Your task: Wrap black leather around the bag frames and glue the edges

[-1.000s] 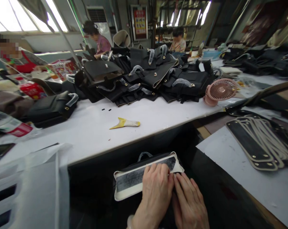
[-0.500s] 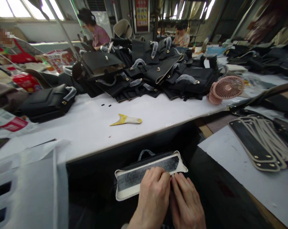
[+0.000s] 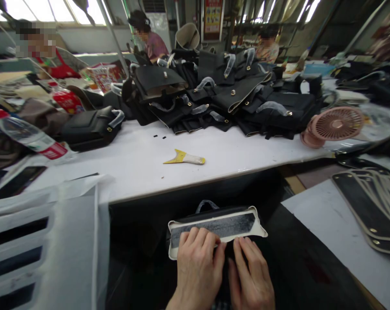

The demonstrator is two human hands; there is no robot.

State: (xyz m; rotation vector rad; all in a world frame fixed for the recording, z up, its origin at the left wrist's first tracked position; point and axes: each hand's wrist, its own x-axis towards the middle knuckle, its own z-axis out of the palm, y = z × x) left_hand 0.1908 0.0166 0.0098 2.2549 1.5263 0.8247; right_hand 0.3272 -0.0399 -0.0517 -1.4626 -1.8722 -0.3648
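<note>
At lower centre, the left hand [image 3: 199,262] grips the near rim of a dark bag [image 3: 223,224]; the right hand [image 3: 251,271] curls at that edge, its grip hidden. Uneven pulling could pucker the rim; slackening could drop the bag, unsupported by the surface [image 3: 143,168].

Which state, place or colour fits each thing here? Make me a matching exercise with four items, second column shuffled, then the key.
Things:
1. fan
2. forked tool
3. clear bottle
4. left hand

Descriptions:
A. at the far left of the view, red-capped
B. fingers over the near edge of the black bag
C. pink, towards the right
D. yellow and whitish, lying on the white table

Right pairs: 1-C; 2-D; 3-A; 4-B
</note>
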